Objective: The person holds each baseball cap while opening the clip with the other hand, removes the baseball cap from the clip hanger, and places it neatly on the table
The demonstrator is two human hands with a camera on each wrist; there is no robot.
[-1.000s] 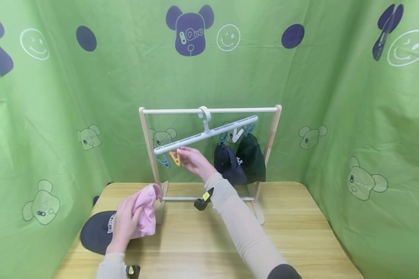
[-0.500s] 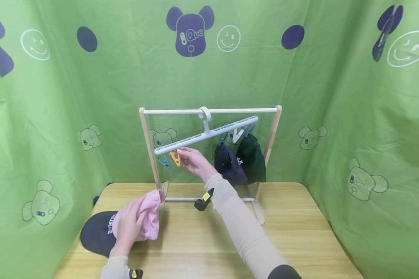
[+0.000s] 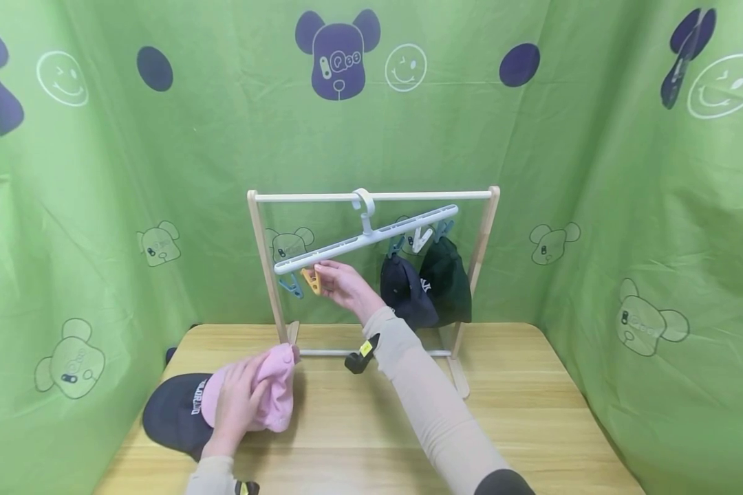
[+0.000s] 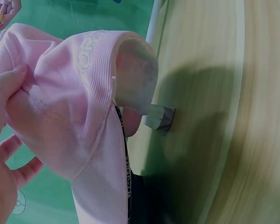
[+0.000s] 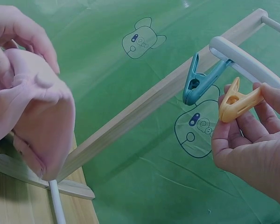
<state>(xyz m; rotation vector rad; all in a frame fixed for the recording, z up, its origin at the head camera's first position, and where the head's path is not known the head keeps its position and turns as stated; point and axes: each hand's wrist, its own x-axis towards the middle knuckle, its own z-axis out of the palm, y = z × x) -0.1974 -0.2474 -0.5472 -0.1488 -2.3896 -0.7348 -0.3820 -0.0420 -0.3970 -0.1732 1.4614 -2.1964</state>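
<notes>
My left hand [image 3: 235,402] grips a pink cap [image 3: 280,388] above the table's left side. In the left wrist view the thumb lies on the cap's crumpled crown, and the cap's opening faces the table. Up at the low left end of a tilted white hanger [image 3: 328,255], my right hand [image 3: 347,285] pinches a yellow clothespin [image 3: 311,280] with thumb and fingers. Nothing is between that clothespin's tips in the right wrist view [image 5: 240,105]. A teal clothespin [image 3: 292,286] hangs just left of it.
The hanger hooks over the top bar of a wooden rack [image 3: 433,195]. On its right half, clothespins hold a navy cap [image 3: 402,292] and a dark green cap [image 3: 450,289]; a white clothespin [image 3: 421,239] hangs between. A black cap [image 3: 172,412] lies on the table [image 3: 520,392], partly behind the pink one.
My left hand has carried the pink cap a little to the right and slightly toward me. My right hand keeps its place at the yellow clothespin.
</notes>
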